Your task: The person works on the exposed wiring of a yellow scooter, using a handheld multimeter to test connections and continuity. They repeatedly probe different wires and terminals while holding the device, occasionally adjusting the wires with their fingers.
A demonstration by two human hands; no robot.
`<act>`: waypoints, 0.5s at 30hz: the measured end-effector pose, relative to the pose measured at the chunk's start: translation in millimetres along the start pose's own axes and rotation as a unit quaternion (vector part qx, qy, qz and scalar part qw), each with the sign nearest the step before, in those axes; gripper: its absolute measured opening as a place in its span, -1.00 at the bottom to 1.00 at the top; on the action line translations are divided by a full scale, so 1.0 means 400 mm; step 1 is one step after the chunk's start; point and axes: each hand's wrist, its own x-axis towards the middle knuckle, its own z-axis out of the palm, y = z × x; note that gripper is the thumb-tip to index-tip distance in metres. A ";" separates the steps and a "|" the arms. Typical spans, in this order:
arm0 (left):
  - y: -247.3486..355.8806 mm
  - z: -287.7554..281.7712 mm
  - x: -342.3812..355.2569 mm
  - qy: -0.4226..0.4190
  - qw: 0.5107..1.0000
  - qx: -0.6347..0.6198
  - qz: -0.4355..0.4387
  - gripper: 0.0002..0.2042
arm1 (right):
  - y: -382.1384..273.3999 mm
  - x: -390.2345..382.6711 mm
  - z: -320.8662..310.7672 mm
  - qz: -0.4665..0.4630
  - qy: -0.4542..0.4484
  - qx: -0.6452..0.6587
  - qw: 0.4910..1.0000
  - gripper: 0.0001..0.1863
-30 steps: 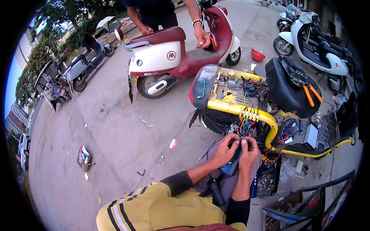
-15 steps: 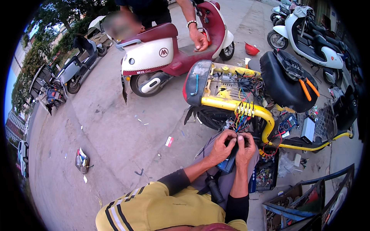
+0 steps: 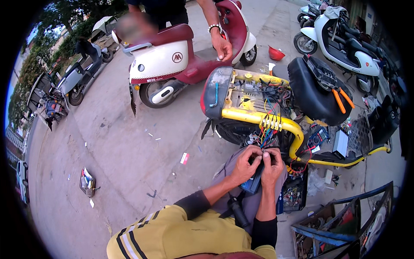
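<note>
My left hand (image 3: 247, 166) and my right hand (image 3: 272, 167) meet fingertip to fingertip above my lap, both pinched closed on thin wire ends. Coloured wires (image 3: 267, 134) run down to them from the stripped yellow scooter (image 3: 254, 114); the exact join between the fingers is too small to make out. Beneath my hands a blue box-shaped device (image 3: 251, 185) rests on my lap, partly hidden by them. Closer to my body lies a black cylindrical object (image 3: 238, 211) on a strap.
Orange-handled pliers (image 3: 340, 101) lie on the black seat (image 3: 306, 88). A multimeter (image 3: 319, 136) and silver box (image 3: 340, 143) sit on the footboard. At my right are a parts box (image 3: 280, 203) and metal tray (image 3: 315, 236). Another person's hand (image 3: 222, 48) hangs near a red-and-white scooter (image 3: 159, 60).
The surroundings have shifted slightly left in the picture. The other person's hand is lower and farther right against the red-and-white scooter. My hands keep nearly the same pinch.
</note>
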 end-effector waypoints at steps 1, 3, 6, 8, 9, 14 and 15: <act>-0.003 0.002 -0.001 0.002 1.000 -0.008 -0.007 -0.85 | 0.000 0.002 -0.001 -0.002 -0.003 -0.003 1.000 -0.93; 0.004 0.000 0.000 -0.002 1.000 -0.018 -0.005 -0.85 | 0.003 0.004 -0.003 -0.001 -0.006 -0.010 1.000 -0.93; 0.007 -0.002 0.000 -0.001 1.000 -0.024 -0.001 -0.86 | 0.005 0.001 -0.001 -0.001 -0.005 0.003 1.000 -0.93; 0.005 0.001 0.002 0.003 1.000 -0.023 0.006 -0.86 | 0.005 0.001 -0.002 -0.002 -0.004 0.004 1.000 -0.93; 0.004 0.002 0.003 0.005 1.000 -0.022 0.010 -0.85 | 0.004 0.001 -0.002 -0.001 -0.004 0.004 1.000 -0.93; -0.002 0.002 0.001 0.002 1.000 -0.025 0.003 -0.86 | 0.004 0.002 -0.003 0.002 -0.007 0.009 1.000 -0.93; -0.001 0.000 0.001 -0.004 1.000 -0.023 0.000 -0.87 | 0.004 0.002 -0.004 0.002 -0.007 0.008 1.000 -0.93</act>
